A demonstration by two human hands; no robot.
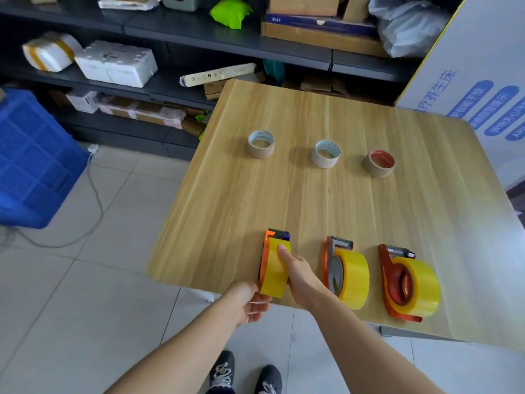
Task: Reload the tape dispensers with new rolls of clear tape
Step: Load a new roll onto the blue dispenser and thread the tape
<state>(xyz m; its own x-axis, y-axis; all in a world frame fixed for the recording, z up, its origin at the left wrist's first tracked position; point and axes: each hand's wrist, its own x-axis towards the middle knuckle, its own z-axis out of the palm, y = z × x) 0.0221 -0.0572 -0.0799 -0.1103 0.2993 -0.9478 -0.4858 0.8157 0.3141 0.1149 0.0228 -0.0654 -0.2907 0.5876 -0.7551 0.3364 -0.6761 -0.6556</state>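
Three tape dispensers stand along the near edge of the wooden table (312, 200), each with a yellowish clear tape roll on it. Both hands are on the left dispenser (274, 265), which has an orange frame. My right hand (298, 275) grips its roll from the right, thumb on top. Below its near end, my left hand (250, 302) touches the roll with fingers curled under. The middle dispenser (345, 275) and the right dispenser (406, 282) stand untouched. Three empty cardboard cores (261, 144) (326, 153) (379, 163) sit in a row farther back.
Dark shelves (199, 32) with parcels and boxes run behind the table. A blue plastic crate (34, 157) stands on the tiled floor at left, with a cable trailing beside it. A white printed board (477, 81) leans at the right. My shoes (244, 376) show below.
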